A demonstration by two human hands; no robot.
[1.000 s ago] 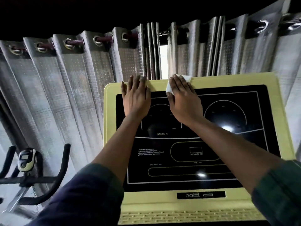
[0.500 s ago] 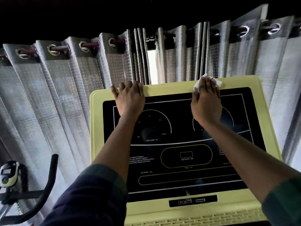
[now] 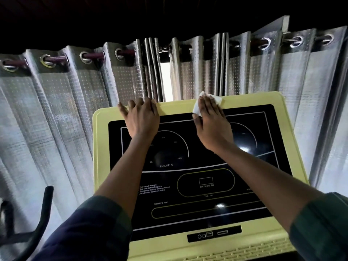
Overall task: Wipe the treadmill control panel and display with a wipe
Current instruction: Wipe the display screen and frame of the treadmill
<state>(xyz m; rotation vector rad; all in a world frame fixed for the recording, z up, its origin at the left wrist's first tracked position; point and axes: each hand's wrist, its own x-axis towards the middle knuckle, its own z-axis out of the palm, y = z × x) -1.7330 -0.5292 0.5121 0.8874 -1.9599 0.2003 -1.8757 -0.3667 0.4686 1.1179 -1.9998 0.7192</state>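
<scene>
Wipe (image 3: 217, 100) pressed on top yellow rim of control panel (image 3: 99, 147).
I see the right hand (image 3: 212, 125) flat, fingers straight, pressing it, farther right than a second ago; the left hand (image 3: 142, 119) stays flat on the rim's left, holding nothing, above the black display (image 3: 207, 213).

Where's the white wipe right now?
Head view: the white paper wipe lies under the right hand on the top rim of the yellow treadmill console, right of centre.
</scene>
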